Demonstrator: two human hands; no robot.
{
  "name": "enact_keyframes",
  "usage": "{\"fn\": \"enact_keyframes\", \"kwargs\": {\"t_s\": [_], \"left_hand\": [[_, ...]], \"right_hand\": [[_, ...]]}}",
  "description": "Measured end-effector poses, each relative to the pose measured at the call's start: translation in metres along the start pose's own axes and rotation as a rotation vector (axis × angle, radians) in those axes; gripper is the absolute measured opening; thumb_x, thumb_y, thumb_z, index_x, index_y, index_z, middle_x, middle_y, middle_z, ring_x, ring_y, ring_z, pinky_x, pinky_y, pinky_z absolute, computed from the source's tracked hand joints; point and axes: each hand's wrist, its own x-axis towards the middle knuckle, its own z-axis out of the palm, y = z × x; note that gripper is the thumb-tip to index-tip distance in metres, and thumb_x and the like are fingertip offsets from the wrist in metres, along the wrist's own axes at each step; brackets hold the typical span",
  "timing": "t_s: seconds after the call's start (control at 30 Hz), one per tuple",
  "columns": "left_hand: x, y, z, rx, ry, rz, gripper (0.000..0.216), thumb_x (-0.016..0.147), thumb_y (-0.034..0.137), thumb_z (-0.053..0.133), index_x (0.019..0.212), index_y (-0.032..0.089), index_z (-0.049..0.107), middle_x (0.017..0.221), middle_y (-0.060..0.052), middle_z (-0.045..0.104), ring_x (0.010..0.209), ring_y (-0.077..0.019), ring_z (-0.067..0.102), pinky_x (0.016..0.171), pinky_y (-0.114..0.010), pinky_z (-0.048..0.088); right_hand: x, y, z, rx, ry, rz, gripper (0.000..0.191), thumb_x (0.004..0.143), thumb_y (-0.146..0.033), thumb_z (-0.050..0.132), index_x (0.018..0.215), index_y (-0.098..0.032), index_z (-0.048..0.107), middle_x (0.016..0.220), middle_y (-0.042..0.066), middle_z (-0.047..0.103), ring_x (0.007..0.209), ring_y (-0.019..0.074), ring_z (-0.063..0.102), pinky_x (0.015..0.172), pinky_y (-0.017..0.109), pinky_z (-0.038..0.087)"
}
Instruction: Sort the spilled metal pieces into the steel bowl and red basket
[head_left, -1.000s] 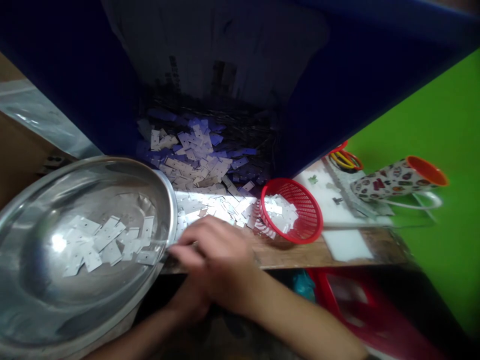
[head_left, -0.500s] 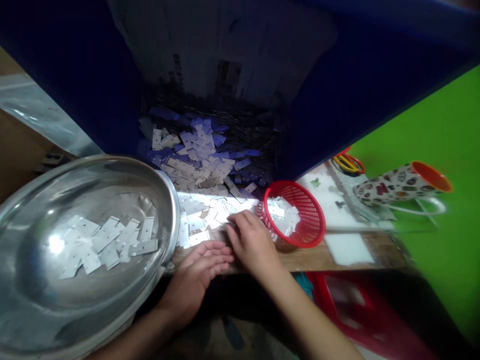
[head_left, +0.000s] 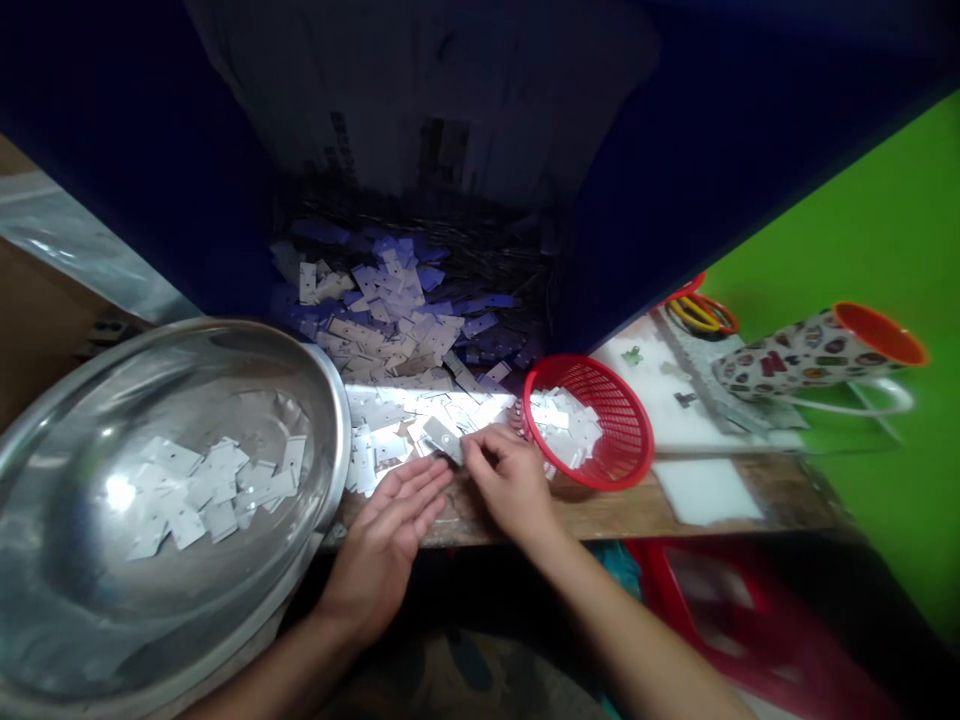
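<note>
Between thumb and fingers, my right hand (head_left: 511, 480) pinches a small flat metal plate (head_left: 442, 438) with a hole in it, tilted up above the pile. My left hand (head_left: 397, 515) is held palm up just left of it, fingers stretched out and nothing lying on the palm. Behind both hands spreads a loose pile of metal plates (head_left: 397, 340), reaching back into a dark blue enclosure. More such plates lie in the steel basin (head_left: 334, 400) at the left. The red plastic basket (head_left: 634, 425), right beside my right hand, holds further small metal pieces.
A wooden bench edge (head_left: 577, 520) runs along the front. On the right are a white board (head_left: 675, 420), a patterned mug (head_left: 795, 355) lying on its side, a white square pad (head_left: 709, 492) and coloured rings (head_left: 701, 315). Blue walls (head_left: 622, 200) rise around the pile.
My right hand has lifted a metal plate from the front of the pile and holds it tilted. My left hand has turned its palm further up. The view has shifted slightly.
</note>
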Motion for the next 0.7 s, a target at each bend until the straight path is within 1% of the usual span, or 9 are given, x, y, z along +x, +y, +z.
{"fn": "enact_keyframes", "kwargs": {"t_s": [0.07,0.13,0.2,0.3,0.37,0.4,0.5,0.57,0.7], "left_hand": [[0.001,0.0,0.002,-0.069,0.023,-0.002,0.032,0.085,0.014,0.055,0.117,0.017,0.061,0.138,-0.01,0.054,0.133,-0.0242,0.043,0.113,-0.04,0.029],[0.002,0.0,0.006,-0.117,0.025,-0.002,0.039,0.086,0.013,0.052,0.123,0.02,0.058,0.14,-0.009,0.052,0.135,-0.0231,0.04,0.115,-0.041,0.028],[0.002,0.002,0.01,-0.135,0.0,-0.003,0.044,0.086,0.013,0.05,0.129,0.022,0.054,0.139,-0.008,0.054,0.136,-0.0222,0.039,0.116,-0.042,0.025],[0.002,0.005,0.013,-0.15,-0.024,-0.01,0.045,0.087,0.015,0.049,0.132,0.022,0.052,0.137,-0.008,0.056,0.134,-0.0212,0.041,0.116,-0.04,0.024],[0.003,0.006,0.013,-0.175,-0.014,-0.02,0.044,0.088,0.017,0.049,0.131,0.021,0.052,0.135,-0.008,0.057,0.133,-0.0209,0.043,0.116,-0.039,0.026],[0.003,0.007,0.012,-0.192,-0.007,-0.028,0.042,0.088,0.018,0.049,0.131,0.02,0.052,0.135,-0.009,0.057,0.132,-0.0212,0.044,0.116,-0.039,0.026],[0.005,0.007,0.008,-0.234,0.023,-0.07,0.04,0.091,0.024,0.047,0.13,0.016,0.051,0.134,-0.013,0.057,0.131,-0.0234,0.045,0.115,-0.042,0.028],[0.007,0.007,0.006,-0.245,0.034,-0.069,0.041,0.092,0.026,0.045,0.131,0.014,0.049,0.134,-0.015,0.057,0.131,-0.025,0.046,0.114,-0.045,0.028],[0.007,0.008,0.004,-0.254,0.052,-0.058,0.044,0.092,0.03,0.044,0.133,0.013,0.046,0.135,-0.016,0.055,0.13,-0.0286,0.046,0.112,-0.051,0.03]], "right_hand": [[-0.005,-0.005,0.001,0.292,-0.09,0.198,0.026,0.086,-0.029,0.052,0.066,-0.017,0.063,0.063,0.0,0.06,0.06,0.0141,0.054,0.059,0.025,0.043],[-0.01,-0.009,0.004,0.458,-0.157,0.339,0.027,0.083,-0.034,0.055,0.064,-0.016,0.064,0.055,-0.002,0.056,0.053,0.0121,0.049,0.052,0.023,0.04],[-0.012,-0.011,0.007,0.527,-0.167,0.398,0.03,0.082,-0.037,0.057,0.062,-0.016,0.064,0.052,-0.003,0.054,0.05,0.011,0.046,0.047,0.022,0.036],[-0.015,-0.012,0.009,0.531,-0.159,0.393,0.031,0.083,-0.039,0.058,0.063,-0.016,0.066,0.055,-0.002,0.058,0.053,0.0118,0.049,0.049,0.022,0.04],[-0.018,-0.014,0.009,0.479,-0.127,0.32,0.028,0.085,-0.035,0.057,0.068,-0.016,0.068,0.062,0.0,0.064,0.058,0.0139,0.056,0.055,0.024,0.045],[-0.021,-0.016,0.008,0.431,-0.101,0.244,0.026,0.087,-0.032,0.056,0.071,-0.017,0.069,0.068,0.002,0.066,0.063,0.0153,0.059,0.06,0.026,0.048],[-0.027,-0.022,0.002,0.245,-0.058,-0.085,0.017,0.089,-0.022,0.054,0.088,-0.019,0.071,0.086,0.006,0.069,0.082,0.0181,0.063,0.076,0.031,0.051],[-0.025,-0.024,-0.002,0.13,-0.067,-0.237,0.019,0.09,-0.019,0.053,0.101,-0.019,0.069,0.093,0.007,0.068,0.088,0.0179,0.063,0.082,0.031,0.051],[0.002,-0.015,-0.005,-0.235,-0.083,-0.283,0.024,0.091,-0.015,0.051,0.111,-0.019,0.064,0.098,0.009,0.064,0.089,0.0203,0.06,0.079,0.033,0.05]]}}
